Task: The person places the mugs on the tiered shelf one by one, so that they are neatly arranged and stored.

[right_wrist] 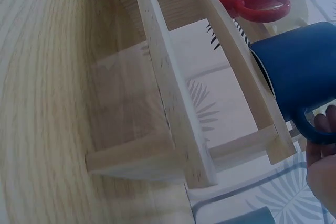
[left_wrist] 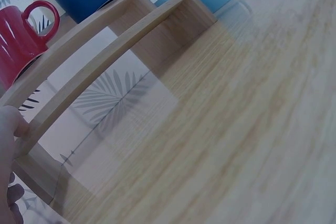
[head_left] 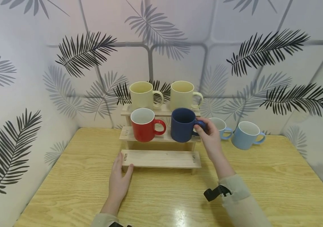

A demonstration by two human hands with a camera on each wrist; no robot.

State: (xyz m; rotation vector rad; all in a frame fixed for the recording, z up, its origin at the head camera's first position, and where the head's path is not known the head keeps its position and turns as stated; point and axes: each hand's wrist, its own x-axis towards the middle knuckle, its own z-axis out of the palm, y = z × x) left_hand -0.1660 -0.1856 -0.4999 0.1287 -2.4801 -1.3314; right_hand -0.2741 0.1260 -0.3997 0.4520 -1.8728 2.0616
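A dark blue mug (head_left: pixel 182 127) stands on the middle step of a wooden tiered rack (head_left: pixel 161 158). My right hand (head_left: pixel 211 138) pinches its handle from the right side. On the same step, to the left, is a red mug (head_left: pixel 143 127) with a white inside. Two pale yellow mugs, one on the left (head_left: pixel 141 96) and one on the right (head_left: pixel 182 94), occupy the top step. My left hand (head_left: pixel 120 179) holds the left end of the bottom step, its thumb at the front edge. In the left wrist view, part of that hand (left_wrist: pixel 8 156) shows beside the rack's end.
Two light blue mugs stand on the table right of the rack: a nearer one (head_left: pixel 246 135) and one (head_left: pixel 221 127) partly behind my right hand. The wooden table (head_left: pixel 79 189) meets a leaf-patterned wall covering (head_left: pixel 178 28) at the back.
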